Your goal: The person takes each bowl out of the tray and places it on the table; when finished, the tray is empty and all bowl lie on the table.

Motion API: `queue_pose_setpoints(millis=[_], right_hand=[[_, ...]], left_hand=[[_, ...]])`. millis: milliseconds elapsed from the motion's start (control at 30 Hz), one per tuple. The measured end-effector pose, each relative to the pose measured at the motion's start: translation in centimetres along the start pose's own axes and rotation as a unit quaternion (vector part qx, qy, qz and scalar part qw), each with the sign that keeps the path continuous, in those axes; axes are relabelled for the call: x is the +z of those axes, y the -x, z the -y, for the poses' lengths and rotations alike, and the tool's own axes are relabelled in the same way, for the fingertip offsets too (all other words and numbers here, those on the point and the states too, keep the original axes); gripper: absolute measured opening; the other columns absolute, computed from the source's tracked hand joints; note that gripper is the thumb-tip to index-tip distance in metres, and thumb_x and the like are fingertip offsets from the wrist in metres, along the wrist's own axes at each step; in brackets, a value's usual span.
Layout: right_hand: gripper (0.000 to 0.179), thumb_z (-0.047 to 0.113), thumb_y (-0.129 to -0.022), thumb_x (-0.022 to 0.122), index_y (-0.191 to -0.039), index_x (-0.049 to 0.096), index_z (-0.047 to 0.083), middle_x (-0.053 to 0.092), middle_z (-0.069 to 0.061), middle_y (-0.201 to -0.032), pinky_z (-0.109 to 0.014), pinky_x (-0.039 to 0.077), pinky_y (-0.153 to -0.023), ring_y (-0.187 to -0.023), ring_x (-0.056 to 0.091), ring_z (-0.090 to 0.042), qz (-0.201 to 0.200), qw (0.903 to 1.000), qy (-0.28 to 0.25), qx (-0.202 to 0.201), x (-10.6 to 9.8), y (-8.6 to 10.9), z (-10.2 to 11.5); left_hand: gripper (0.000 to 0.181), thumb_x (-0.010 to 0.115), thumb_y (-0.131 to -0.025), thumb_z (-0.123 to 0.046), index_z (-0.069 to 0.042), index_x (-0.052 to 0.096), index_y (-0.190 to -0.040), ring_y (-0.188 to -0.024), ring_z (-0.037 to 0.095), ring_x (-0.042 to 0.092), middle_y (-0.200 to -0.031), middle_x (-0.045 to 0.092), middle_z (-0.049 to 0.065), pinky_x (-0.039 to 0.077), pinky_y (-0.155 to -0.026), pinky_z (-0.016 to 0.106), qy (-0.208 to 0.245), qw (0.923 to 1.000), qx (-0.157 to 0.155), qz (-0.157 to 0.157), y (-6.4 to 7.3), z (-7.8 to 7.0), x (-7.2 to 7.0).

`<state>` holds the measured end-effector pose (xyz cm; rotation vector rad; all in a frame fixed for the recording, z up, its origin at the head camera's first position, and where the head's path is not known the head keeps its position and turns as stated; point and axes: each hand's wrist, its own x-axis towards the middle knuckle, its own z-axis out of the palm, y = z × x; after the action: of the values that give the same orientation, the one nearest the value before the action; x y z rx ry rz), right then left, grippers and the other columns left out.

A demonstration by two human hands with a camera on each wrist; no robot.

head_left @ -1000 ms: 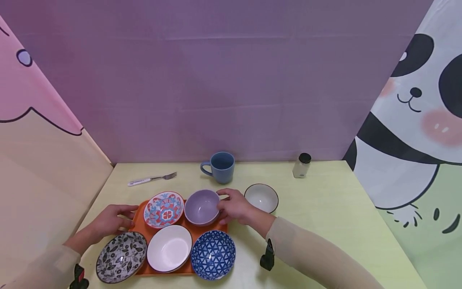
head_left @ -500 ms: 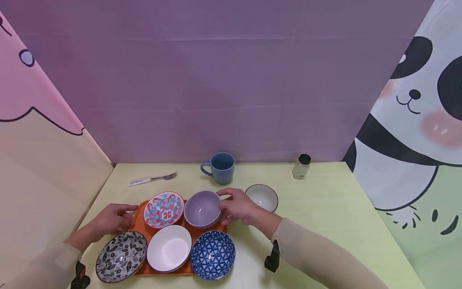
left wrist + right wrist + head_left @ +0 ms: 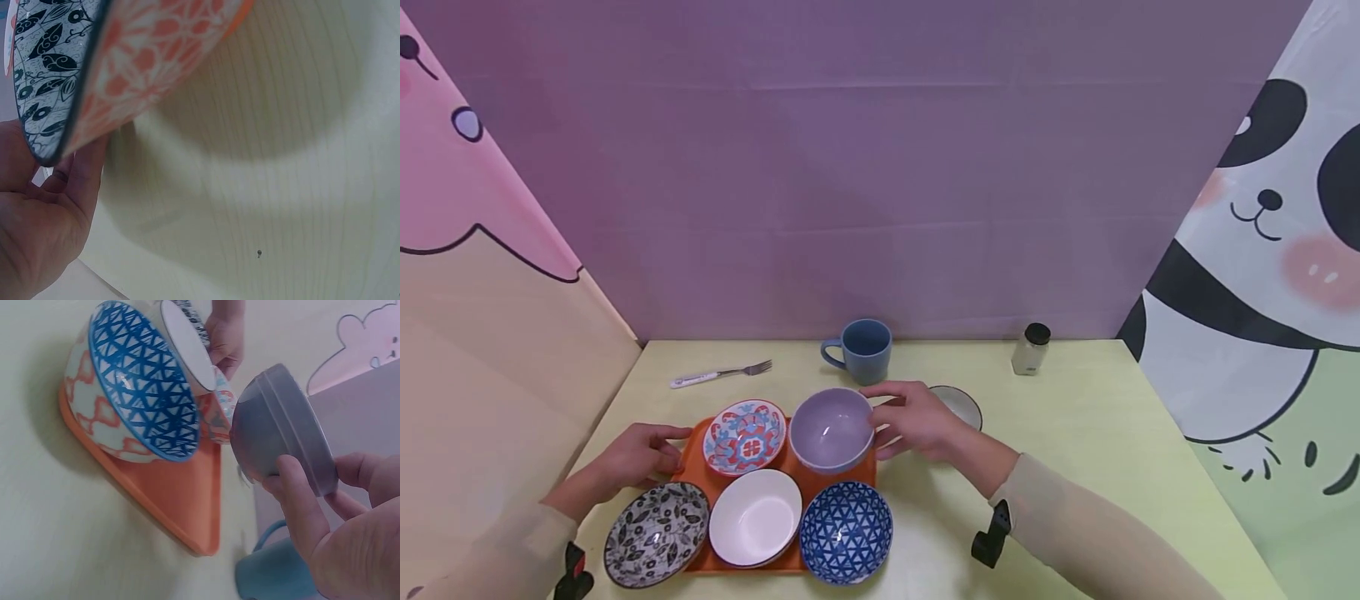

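My right hand (image 3: 921, 422) pinches the rim and side of a plain purple bowl (image 3: 827, 429). In the right wrist view the purple bowl (image 3: 284, 428) is tilted and raised above the orange tray (image 3: 203, 534). My left hand (image 3: 634, 457) holds the left edge of the orange tray (image 3: 694, 473); its fingertips are partly hidden. On the tray stand a red-and-blue floral bowl (image 3: 745, 437), a white bowl (image 3: 755, 517) and a blue triangle-patterned bowl (image 3: 846, 533). A black-and-white leaf-patterned bowl (image 3: 657, 533) overhangs its left edge and covers part of my left hand (image 3: 44, 225).
A blue mug (image 3: 867, 352) stands behind the tray, with a fork (image 3: 721, 374) to its left. Toward the back right is a black-lidded jar (image 3: 1032, 348). A whitish bowl (image 3: 958, 404) is partly hidden behind my right hand. A purple cloth wall (image 3: 880, 208) borders the table.
The purple bowl has come up off the tray and slightly right in my right hand, which now covers more of the whitish bowl. My left hand's fingers have drawn together at the tray edge.
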<state>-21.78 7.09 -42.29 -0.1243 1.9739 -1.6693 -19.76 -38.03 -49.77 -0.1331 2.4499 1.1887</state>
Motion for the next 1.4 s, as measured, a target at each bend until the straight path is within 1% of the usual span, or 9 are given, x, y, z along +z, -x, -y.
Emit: queue_pose_setpoints(millis=[200, 300, 367, 533, 800, 900, 1133, 1267, 1400], right_hand=[[0.045, 0.017, -0.094, 0.07, -0.139, 0.064, 0.017, 0.072, -0.016, -0.117, -0.044, 0.064, -0.071, -0.092, 0.076, -0.039, -0.011, 0.9998, -0.001, -0.014, -1.7, 1.2, 0.6], [0.046, 0.015, -0.094, 0.07, -0.139, 0.064, 0.016, 0.072, -0.017, -0.118, -0.045, 0.064, -0.07, -0.089, 0.076, -0.037, -0.019, 0.9996, 0.005, -0.019, -2.8, 1.8, 1.0], [0.045, 0.014, -0.094, 0.07, -0.138, 0.064, 0.016, 0.072, -0.017, -0.117, -0.046, 0.064, -0.071, -0.086, 0.077, -0.032, -0.027, 0.9994, 0.005, -0.019, -3.5, 2.1, 1.2], [0.045, 0.011, -0.095, 0.066, -0.139, 0.063, 0.014, 0.071, -0.019, -0.118, -0.048, 0.063, -0.072, -0.083, 0.077, -0.032, -0.047, 0.9985, -0.014, -0.025, -5.7, 3.2, 1.3], [0.051, 0.006, -0.091, 0.063, -0.142, 0.059, 0.01, 0.066, -0.022, -0.125, -0.046, 0.064, -0.074, -0.081, 0.076, -0.028, -0.074, 0.9965, -0.033, -0.02, -9.2, 5.0, 0.2], [0.053, 0.005, -0.092, 0.061, -0.145, 0.057, 0.008, 0.065, -0.022, -0.125, -0.046, 0.064, -0.074, -0.079, 0.075, -0.026, -0.083, 0.9957, -0.036, -0.02, -10.9, 5.9, -0.3], [0.056, 0.005, -0.096, 0.059, -0.151, 0.048, 0.005, 0.061, -0.024, -0.13, -0.043, 0.064, -0.077, -0.083, 0.076, -0.026, -0.113, 0.9929, -0.033, -0.017, -14.4, 8.1, -1.2], [0.059, 0.007, -0.098, 0.06, -0.154, 0.044, 0.005, 0.055, -0.028, -0.137, -0.042, 0.063, -0.08, -0.085, 0.075, -0.026, -0.131, 0.9908, -0.033, -0.009, -16.2, 9.1, -1.8], [0.061, 0.009, -0.099, 0.06, -0.157, 0.04, 0.005, 0.045, -0.03, -0.147, -0.042, 0.063, -0.082, -0.089, 0.076, -0.027, -0.149, 0.9881, -0.039, 0.0, -17.9, 10.3, -2.5]], left_hand=[[0.059, 0.063, -0.096, -0.002, 0.009, 0.042, -0.149, -0.085, 0.024, 0.07, -0.103, 0.067, 0.015, 0.063, -0.072, 0.042, -0.004, 1.0, 0.005, 0.0, 0.0, 0.0, 0.0], [0.059, 0.063, -0.096, -0.003, 0.009, 0.042, -0.15, -0.086, 0.024, 0.07, -0.104, 0.068, 0.015, 0.063, -0.073, 0.042, -0.003, 1.0, 0.005, -0.001, -0.1, 0.3, 0.1], [0.059, 0.063, -0.096, -0.003, 0.009, 0.042, -0.15, -0.087, 0.024, 0.071, -0.104, 0.068, 0.015, 0.063, -0.073, 0.042, -0.003, 1.0, 0.002, -0.002, -0.2, 0.4, 0.2], [0.06, 0.064, -0.096, -0.003, 0.009, 0.042, -0.15, -0.087, 0.025, 0.072, -0.104, 0.069, 0.015, 0.063, -0.073, 0.043, 0.001, 1.0, 0.001, 0.0, -0.3, 0.3, 0.1], [0.061, 0.066, -0.095, -0.005, 0.007, 0.043, -0.15, -0.087, 0.027, 0.073, -0.105, 0.071, 0.015, 0.063, -0.074, 0.044, 0.021, 0.9996, -0.019, 0.006, -0.4, 0.7, -0.2], [0.062, 0.066, -0.095, -0.004, 0.009, 0.041, -0.15, -0.088, 0.028, 0.074, -0.104, 0.071, 0.015, 0.063, -0.074, 0.044, 0.026, 0.9995, -0.012, 0.011, -0.4, 0.7, -0.2], [0.061, 0.065, -0.095, -0.002, 0.009, 0.041, -0.149, -0.088, 0.028, 0.074, -0.104, 0.071, 0.017, 0.064, -0.073, 0.044, 0.021, 0.9997, -0.013, 0.002, -0.2, 0.6, 0.0], [0.06, 0.065, -0.095, -0.002, 0.01, 0.04, -0.148, -0.087, 0.028, 0.074, -0.104, 0.07, 0.017, 0.064, -0.073, 0.045, 0.017, 0.9997, -0.014, -0.002, 0.0, 0.4, 0.2], [0.059, 0.064, -0.095, -0.002, 0.01, 0.04, -0.148, -0.087, 0.027, 0.073, -0.104, 0.07, 0.016, 0.063, -0.073, 0.045, 0.014, 0.9998, -0.012, -0.001, -0.2, -0.1, 0.3]])
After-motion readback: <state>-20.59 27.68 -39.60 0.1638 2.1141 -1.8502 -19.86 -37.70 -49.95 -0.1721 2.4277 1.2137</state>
